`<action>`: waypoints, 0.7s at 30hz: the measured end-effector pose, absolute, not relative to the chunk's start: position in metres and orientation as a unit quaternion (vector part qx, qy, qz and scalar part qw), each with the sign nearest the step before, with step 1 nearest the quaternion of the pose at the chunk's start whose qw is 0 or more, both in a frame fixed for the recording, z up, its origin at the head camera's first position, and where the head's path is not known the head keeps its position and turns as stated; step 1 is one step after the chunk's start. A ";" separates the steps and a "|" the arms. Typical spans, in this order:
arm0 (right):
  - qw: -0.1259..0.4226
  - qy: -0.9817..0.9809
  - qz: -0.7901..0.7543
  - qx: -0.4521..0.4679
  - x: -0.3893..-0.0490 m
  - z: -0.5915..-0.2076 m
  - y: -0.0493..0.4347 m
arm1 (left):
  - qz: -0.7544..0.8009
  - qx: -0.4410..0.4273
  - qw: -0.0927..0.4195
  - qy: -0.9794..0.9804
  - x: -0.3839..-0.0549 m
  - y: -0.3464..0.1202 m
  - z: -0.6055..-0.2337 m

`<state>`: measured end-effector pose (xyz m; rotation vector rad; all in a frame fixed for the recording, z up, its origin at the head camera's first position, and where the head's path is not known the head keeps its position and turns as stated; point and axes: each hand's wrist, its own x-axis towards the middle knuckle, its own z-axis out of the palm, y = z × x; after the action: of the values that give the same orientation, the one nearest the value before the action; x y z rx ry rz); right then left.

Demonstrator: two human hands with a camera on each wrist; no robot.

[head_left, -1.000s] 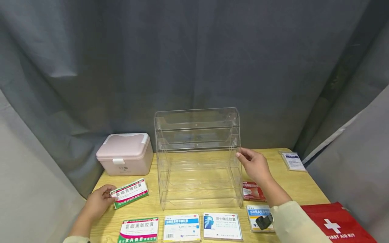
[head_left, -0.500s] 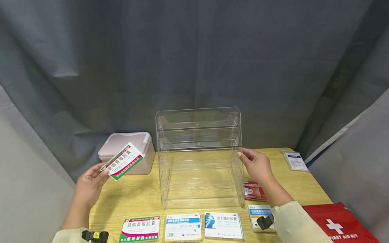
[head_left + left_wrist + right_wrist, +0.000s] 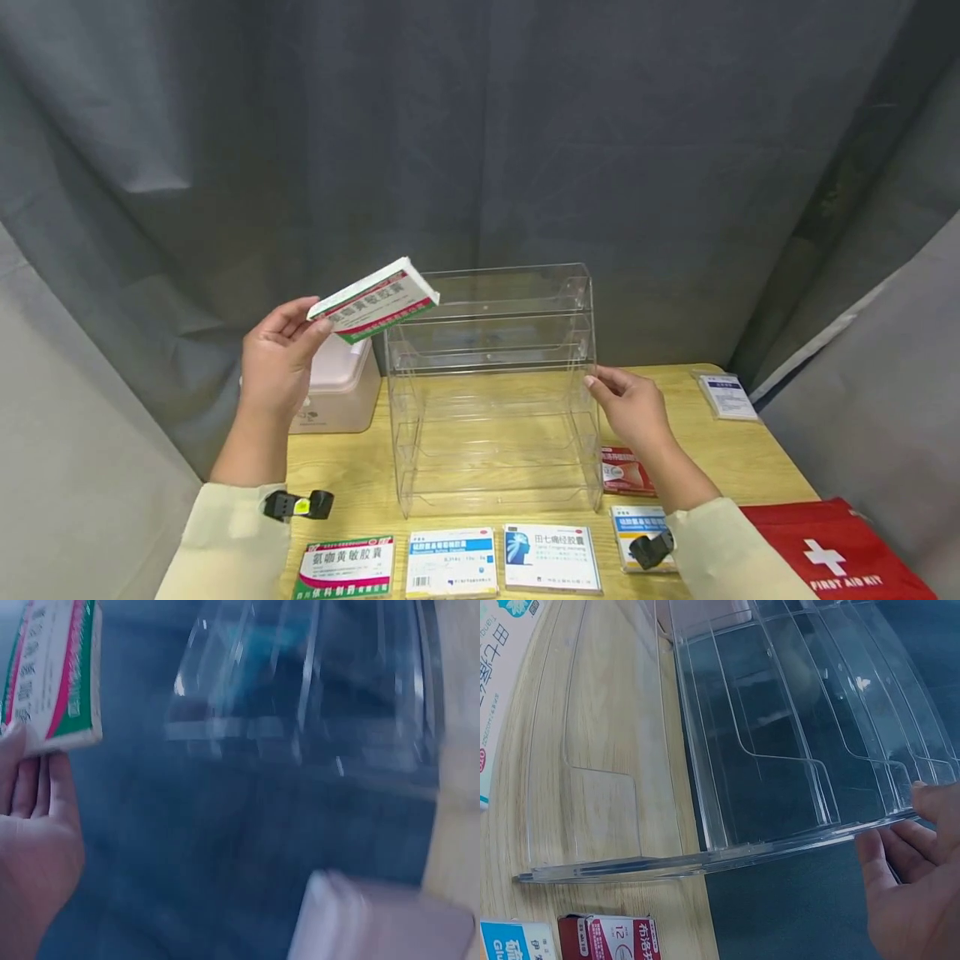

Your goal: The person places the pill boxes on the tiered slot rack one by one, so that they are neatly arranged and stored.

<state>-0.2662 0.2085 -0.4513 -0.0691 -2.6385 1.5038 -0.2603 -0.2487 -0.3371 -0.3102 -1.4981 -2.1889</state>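
Note:
My left hand (image 3: 279, 358) pinches a white, green and magenta medicine box (image 3: 375, 302) by one end. The box is tilted in the air at the upper left corner of a clear acrylic tiered rack (image 3: 491, 342), overlapping that corner in the head view. In the left wrist view, thumb and fingers grip the end of the same box (image 3: 56, 675). On the rack's right side, my right hand (image 3: 633, 408) holds the side panel's edge; thumb and fingers lie on either side of the panel (image 3: 780, 855) in the right wrist view. The rack's tiers show no boxes.
A pink lidded case (image 3: 341, 400) stands behind the left forearm. Along the front lie a green-white medicine box (image 3: 345, 567), a blue-white box (image 3: 452, 562) and a head-print box (image 3: 551, 558). At right are a red box (image 3: 626, 472), another blue-white box (image 3: 633, 533) and a red first aid pouch (image 3: 832, 550).
My left hand has lifted the medicine box off the table and carried it up and right to the rack's top left corner. The right hand stays on the rack's side.

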 end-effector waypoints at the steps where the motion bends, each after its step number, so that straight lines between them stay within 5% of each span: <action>1: 0.052 -0.867 0.496 -0.024 -0.266 -0.451 0.208 | -0.793 -0.115 0.238 -0.548 -0.265 -0.239 -0.332; 11: 0.061 -0.860 0.505 -0.031 -0.265 -0.452 0.205 | -0.640 -0.083 0.235 -0.727 -0.305 -0.168 -0.301; 21: 0.061 -0.860 0.505 -0.032 -0.261 -0.455 0.199 | -0.613 -0.110 0.207 -0.754 -0.329 -0.122 -0.321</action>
<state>-0.2611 0.1992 -0.4551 -0.0977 -2.6026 1.5280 -0.3285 -0.1222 -0.3214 -0.3060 -2.1006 -1.7069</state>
